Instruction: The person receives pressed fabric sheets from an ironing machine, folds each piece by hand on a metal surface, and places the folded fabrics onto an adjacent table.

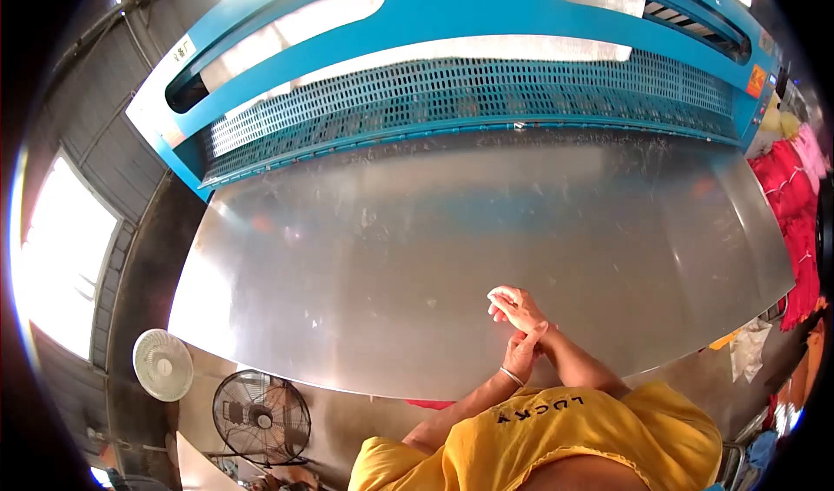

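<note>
My left hand (524, 345), with a pale band on its wrist, is closed around my right wrist, just below the palm. Beyond it, my right hand (519, 307) extends up and to the left with its fingers loosely bent and a little apart. Nothing shows in that hand. Both hands are over the near part of a wide, shiny metal table (391, 274), right of its middle. Whether they touch the surface cannot be told.
Across the far side stands a blue machine (469, 13) with a perforated guard (469, 92). White cloth (469, 48) shows behind its frame. A white fan (163, 365) and a black fan (261, 411) stand at left. Red bundles (786, 187) lie at right.
</note>
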`<state>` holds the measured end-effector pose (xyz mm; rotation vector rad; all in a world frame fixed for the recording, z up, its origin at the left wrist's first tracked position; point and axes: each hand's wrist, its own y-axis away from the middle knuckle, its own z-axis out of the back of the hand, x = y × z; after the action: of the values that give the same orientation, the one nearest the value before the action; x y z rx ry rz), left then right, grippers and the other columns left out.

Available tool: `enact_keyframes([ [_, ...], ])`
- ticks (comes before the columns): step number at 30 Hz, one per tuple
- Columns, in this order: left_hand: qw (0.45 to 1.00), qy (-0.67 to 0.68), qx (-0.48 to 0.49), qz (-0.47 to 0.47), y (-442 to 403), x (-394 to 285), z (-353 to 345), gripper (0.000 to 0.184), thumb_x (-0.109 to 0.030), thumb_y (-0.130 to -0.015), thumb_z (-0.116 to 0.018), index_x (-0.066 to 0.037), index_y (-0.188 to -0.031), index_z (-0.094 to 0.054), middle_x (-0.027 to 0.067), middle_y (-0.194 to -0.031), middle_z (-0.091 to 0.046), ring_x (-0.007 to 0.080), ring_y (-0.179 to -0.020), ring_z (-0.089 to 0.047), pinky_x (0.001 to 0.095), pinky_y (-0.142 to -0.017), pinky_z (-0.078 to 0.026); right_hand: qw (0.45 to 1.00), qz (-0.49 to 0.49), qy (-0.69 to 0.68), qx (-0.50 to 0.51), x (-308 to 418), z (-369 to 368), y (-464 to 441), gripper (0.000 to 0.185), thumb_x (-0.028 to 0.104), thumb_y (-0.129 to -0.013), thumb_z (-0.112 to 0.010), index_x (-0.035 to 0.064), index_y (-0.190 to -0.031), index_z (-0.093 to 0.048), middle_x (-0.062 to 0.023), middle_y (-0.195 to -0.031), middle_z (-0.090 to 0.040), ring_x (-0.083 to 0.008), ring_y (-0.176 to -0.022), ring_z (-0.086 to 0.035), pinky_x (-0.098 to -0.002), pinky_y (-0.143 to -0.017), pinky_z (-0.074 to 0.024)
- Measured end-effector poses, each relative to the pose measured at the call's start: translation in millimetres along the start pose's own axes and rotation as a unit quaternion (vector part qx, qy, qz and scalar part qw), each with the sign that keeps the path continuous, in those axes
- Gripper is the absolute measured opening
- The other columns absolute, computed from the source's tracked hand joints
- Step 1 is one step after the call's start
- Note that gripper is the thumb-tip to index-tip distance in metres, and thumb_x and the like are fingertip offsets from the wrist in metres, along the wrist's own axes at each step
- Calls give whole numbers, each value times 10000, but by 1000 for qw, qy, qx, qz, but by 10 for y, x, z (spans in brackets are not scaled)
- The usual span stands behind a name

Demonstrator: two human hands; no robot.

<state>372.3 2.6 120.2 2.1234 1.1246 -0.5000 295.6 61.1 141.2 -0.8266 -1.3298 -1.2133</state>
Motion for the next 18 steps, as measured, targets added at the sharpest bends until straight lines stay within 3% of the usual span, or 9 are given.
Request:
enact_keyframes([
  [7,994,-47,32,89,-110,-245,445,269,-277,-829,-592,-40,-954,-573,36,-950,-609,124,-834,-545,253,-716,-410,998,-32,-28,-55,-75,-258,-207,263,268,-881,-506,12,-915,-554,-57,-721,-583,-127,-617,-559,-256,-588,-467],
  [11,997,-2,13,69,-31,-483,192,283,-311,-798,-625,-47,-889,-581,-22,-751,-549,68,-627,-468,207,-563,-362,995,-34,-34,-83,-108,-238,-288,258,264,-881,-512,15,-930,-554,-56,-731,-590,-124,-621,-559,-257,-574,-467],
  [14,990,-34,87,105,-249,-404,413,325,-312,-810,-612,-18,-943,-574,22,-840,-598,85,-734,-545,208,-639,-417,992,-44,-50,-106,-168,-146,-354,239,248,-883,-514,23,-951,-559,-48,-751,-601,-114,-630,-561,-246,-570,-466],
  [17,946,-207,217,120,-563,-757,609,344,-307,-836,-584,-10,-1010,-573,62,-925,-617,112,-861,-578,227,-716,-449,973,42,-64,-219,-393,180,-492,232,253,-887,-519,48,-984,-566,-46,-802,-616,-101,-678,-577,-225,-561,-455],
  [18,952,-109,280,51,-744,-788,877,321,-265,-857,-550,-13,-1055,-570,87,-963,-622,154,-925,-581,264,-762,-467,950,50,-79,-297,-520,358,-533,214,241,-882,-531,66,-1000,-566,-27,-815,-622,-91,-680,-578,-217,-564,-452],
])
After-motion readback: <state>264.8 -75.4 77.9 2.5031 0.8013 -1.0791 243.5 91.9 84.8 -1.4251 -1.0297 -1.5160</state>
